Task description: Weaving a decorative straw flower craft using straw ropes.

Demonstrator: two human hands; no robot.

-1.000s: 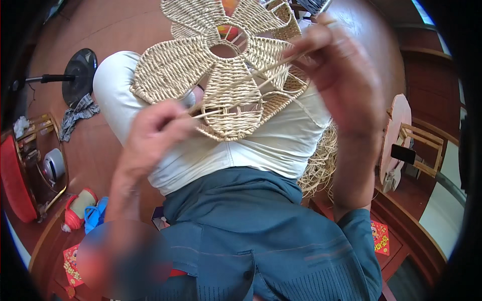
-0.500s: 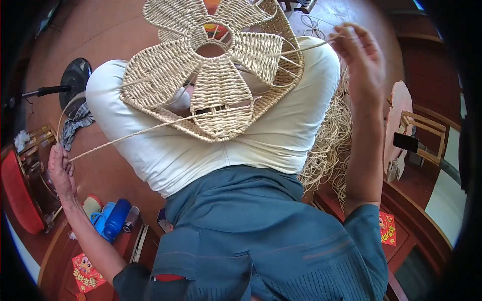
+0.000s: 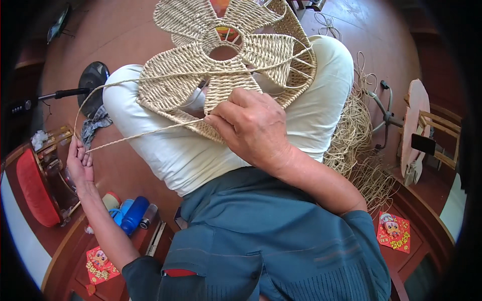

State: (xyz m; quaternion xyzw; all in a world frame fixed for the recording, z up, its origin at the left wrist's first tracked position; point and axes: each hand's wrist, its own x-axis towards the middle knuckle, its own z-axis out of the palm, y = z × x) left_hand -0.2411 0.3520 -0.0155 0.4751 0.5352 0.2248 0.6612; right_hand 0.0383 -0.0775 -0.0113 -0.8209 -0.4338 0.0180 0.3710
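Note:
A woven flower-patterned piece point(image 3: 170, 83), made of pale twisted cord with petals around a ring, rests across my thighs. My left hand point(image 3: 80, 161) is out to the left, its fingers closed on a loop of the cord point(image 3: 145, 133). One strand runs from there across the petals to the right rim. The other strand leads back to the bottom petal. Over that petal is my right hand point(image 3: 255, 125), knuckles up, thumb and fingers pinching the cord where it meets the weave. This hand hides most of the petal's lower end.
A heap of loose cord point(image 3: 354, 130) lies on the floor at my right, beside a metal stand base point(image 3: 385, 118). Blue bottles point(image 3: 134, 215) stand at the lower left. A red cushioned stool point(image 3: 35, 185) and a round black base point(image 3: 94, 80) are farther left.
My right hand has come from the raised position at the right down onto the bottom petal. The upper strand now lies across the petals. My left hand still holds the loop.

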